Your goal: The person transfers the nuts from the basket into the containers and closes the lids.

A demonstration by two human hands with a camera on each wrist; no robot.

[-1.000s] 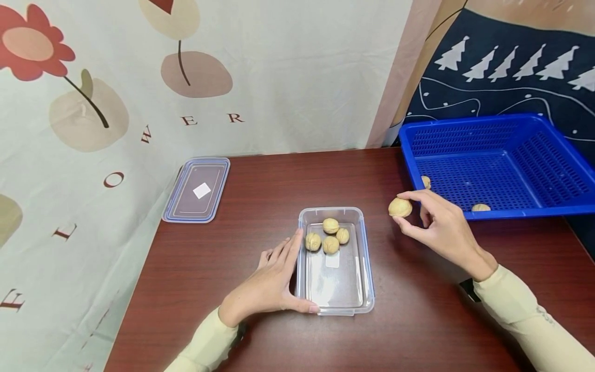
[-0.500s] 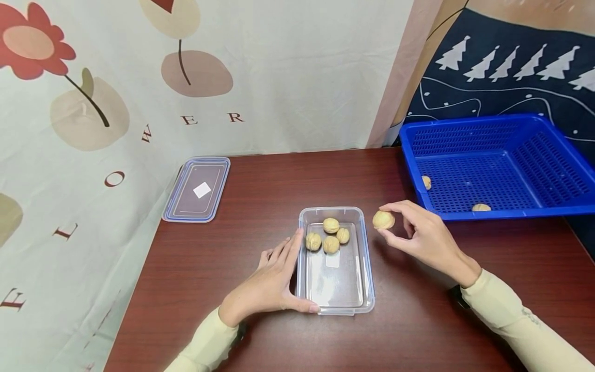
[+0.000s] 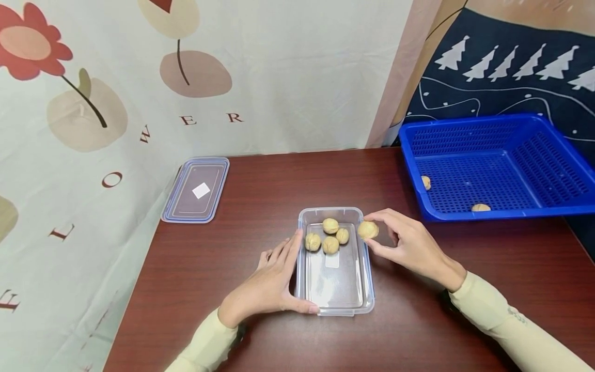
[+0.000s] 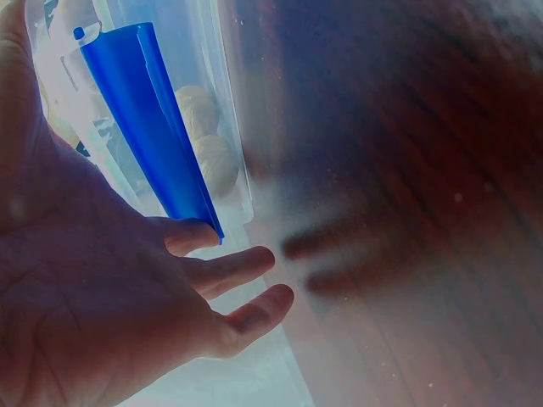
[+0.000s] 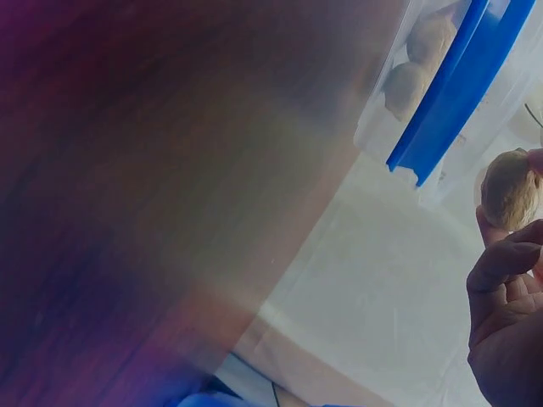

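Round tan walnut (image 3: 368, 230): probably light and stiff, its texture resisting slips; best held across its rounded sides.
Walnut's surface: pale, faintly wrinkled.
Walnut's place: at the right rim of the clear rectangular plastic box (image 3: 341, 284); 4 similar walnuts (image 3: 331, 245) lie inside.
Right hand (image 3: 413, 248): grip pinching the walnut, thumb opposite fingertip.
Left hand (image 3: 269, 285): grip spread along the box's left side.

Clear glossy plastic container (image 3: 341, 289), rough-shelled walnut (image 3: 368, 230), smooth wood-look table (image 3: 260, 196), blue plastic basket (image 3: 469, 178).

Four walnuts (image 3: 331, 245) in container (image 3: 341, 287), lid (image 3: 195, 205) left, basket (image 3: 483, 178) right with two walnuts (image 3: 481, 207)
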